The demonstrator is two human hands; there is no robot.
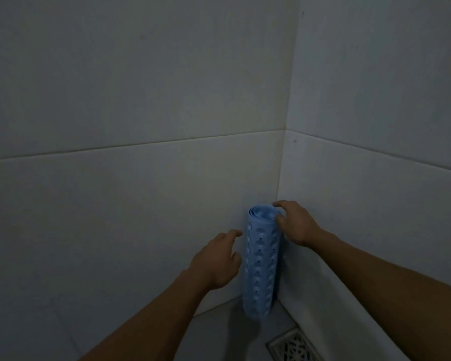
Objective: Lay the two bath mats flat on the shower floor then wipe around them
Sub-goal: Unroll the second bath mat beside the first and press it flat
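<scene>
The left hand reaches in with relaxed, slightly bent fingers, holding nothing, its fingertips just beside the roll's left flank. Right of those fingertips stands the rolled blue bath mat, upright in the wall corner with its foot on the shower floor. The right hand grips the roll's top rim, its fingers curled over the edge. A one-sided grip at the top could let the roll spring open or tip toward the floor drain. Whether both mats are rolled together, I cannot tell.
</scene>
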